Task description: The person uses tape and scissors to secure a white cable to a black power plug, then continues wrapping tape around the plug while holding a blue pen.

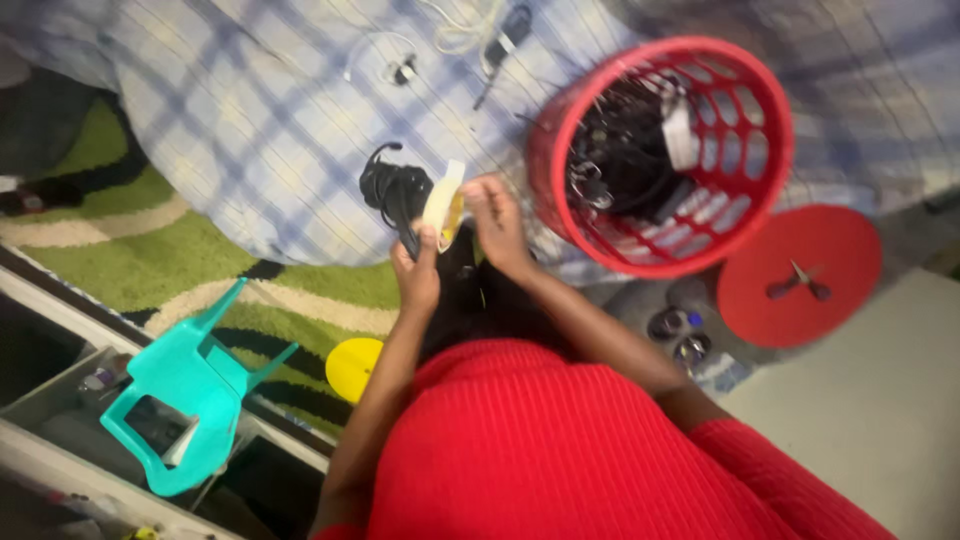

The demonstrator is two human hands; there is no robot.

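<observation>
Head view, blurred by motion. My left hand (415, 275) holds a coiled black cable bundle (392, 192) and a pale yellow roll of tape (444, 204), grip clamped on both, above the blue-and-white checked bedsheet (250, 120). My right hand (497, 222) touches the roll's right edge, fingers pinched; whether they hold a tape end I cannot tell. To the right, the red slotted plastic basket (745, 215) already holds a tangle of black cables; its red round lid (800, 275) lies beside it with small pliers (797, 280) on top. Left undone: white cables (465, 30) at the far edge remain loose. Whether the bundle is bound yet is hidden.
</observation>
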